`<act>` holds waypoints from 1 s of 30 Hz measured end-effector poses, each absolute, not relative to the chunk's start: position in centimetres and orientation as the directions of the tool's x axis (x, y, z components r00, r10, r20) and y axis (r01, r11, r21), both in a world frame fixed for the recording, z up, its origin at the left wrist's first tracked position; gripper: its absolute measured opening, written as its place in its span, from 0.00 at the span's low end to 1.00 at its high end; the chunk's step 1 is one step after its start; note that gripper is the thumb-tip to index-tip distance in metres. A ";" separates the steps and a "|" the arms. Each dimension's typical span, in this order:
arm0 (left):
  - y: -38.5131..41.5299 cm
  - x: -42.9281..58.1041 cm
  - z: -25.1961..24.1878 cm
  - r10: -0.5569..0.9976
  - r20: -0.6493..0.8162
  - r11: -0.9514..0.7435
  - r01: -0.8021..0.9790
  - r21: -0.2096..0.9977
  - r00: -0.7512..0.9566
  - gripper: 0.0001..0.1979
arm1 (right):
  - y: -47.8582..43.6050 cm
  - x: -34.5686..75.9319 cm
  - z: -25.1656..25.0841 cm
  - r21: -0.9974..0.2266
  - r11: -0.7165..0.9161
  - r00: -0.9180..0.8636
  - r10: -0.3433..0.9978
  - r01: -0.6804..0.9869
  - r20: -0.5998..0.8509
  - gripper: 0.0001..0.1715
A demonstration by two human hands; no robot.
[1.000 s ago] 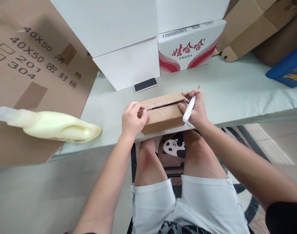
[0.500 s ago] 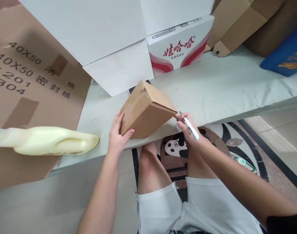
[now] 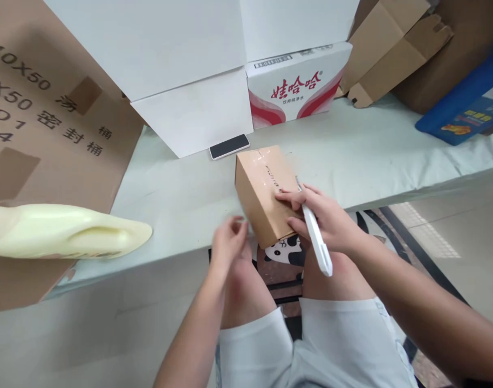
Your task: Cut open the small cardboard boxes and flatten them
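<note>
A small brown cardboard box lies at a slant on the cloth-covered surface, its near end at the front edge. Clear tape shines on its upper face beside a line of dark print. My right hand is closed around a white utility knife, whose metal tip points away from me. Some of that hand's fingers rest on the box's upper face. Just left of the box's near end is my left hand, with its fingers curled in towards the thumb. Whatever it may pinch is too blurred to make out.
Behind the box lies a dark-screened phone against stacked white cartons. A red-and-white carton stands beside them. At left are a yellow bottle and a large brown carton; at right, a blue container.
The box has come down from a tilted pose and turned, uncovering the phone. My left hand has left its side and moved right; my right hand now touches its upper face.
</note>
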State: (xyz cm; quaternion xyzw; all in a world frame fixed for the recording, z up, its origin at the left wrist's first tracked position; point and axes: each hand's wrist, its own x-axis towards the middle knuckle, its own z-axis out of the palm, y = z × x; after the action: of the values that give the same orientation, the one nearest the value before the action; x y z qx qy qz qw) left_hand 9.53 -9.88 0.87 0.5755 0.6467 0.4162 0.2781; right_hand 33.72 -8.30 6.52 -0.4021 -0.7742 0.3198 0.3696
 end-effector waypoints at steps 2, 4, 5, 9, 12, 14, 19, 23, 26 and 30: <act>-8.7 8.4 3.6 0.917 0.277 -0.068 0.573 0.817 -0.286 0.09 | -8.6 32.8 6.1 -0.752 0.530 -0.463 0.820 0.392 0.336 0.11; -6.4 8.1 6.7 0.868 0.408 -0.152 0.630 0.761 -0.284 0.11 | -8.7 31.2 5.7 -0.712 0.586 -0.501 0.782 0.387 0.371 0.11; -4.9 8.3 8.1 0.846 0.491 -0.236 0.683 0.692 -0.205 0.10 | -8.6 30.5 5.6 -0.698 0.604 -0.509 0.770 0.385 0.385 0.11; 0.9 9.8 9.9 0.936 0.348 -0.174 0.792 0.585 -0.050 0.05 | -8.6 29.5 5.8 -0.740 0.568 -0.500 0.788 0.361 0.360 0.12; 3.0 10.5 8.6 0.993 0.099 -0.007 0.831 0.557 -0.058 0.15 | -8.9 30.4 6.7 -0.804 0.510 -0.453 0.821 0.305 0.348 0.11; 3.2 10.6 7.8 0.994 0.086 0.006 0.841 0.540 -0.063 0.18 | -8.9 31.0 7.7 -0.865 0.418 -0.286 0.895 0.276 0.342 0.12; 3.0 10.3 7.6 0.994 0.099 -0.008 0.843 0.538 -0.054 0.18 | -5.7 29.2 9.8 -0.968 0.245 -0.076 0.968 0.050 0.241 0.12; 3.1 10.2 8.0 0.996 0.076 -0.001 0.842 0.540 -0.048 0.17 | -1.8 26.6 8.8 -0.956 0.286 -0.115 0.954 0.063 0.278 0.15; 3.1 10.0 7.8 0.996 0.059 0.022 0.797 0.604 -0.072 0.16 | -0.7 26.0 7.6 -0.970 0.223 -0.079 0.973 0.098 0.216 0.16; 3.0 9.8 7.3 0.993 0.065 0.022 0.711 0.703 -0.094 0.15 | -1.3 26.3 7.7 -0.967 0.216 -0.036 0.976 0.138 0.213 0.13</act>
State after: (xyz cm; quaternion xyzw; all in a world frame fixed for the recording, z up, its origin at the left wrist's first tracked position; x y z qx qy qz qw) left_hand 9.81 3.02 7.28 0.6309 0.6753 0.3019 0.2338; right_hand 26.28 -1.25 7.67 -0.4718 -0.5903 0.4117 0.5094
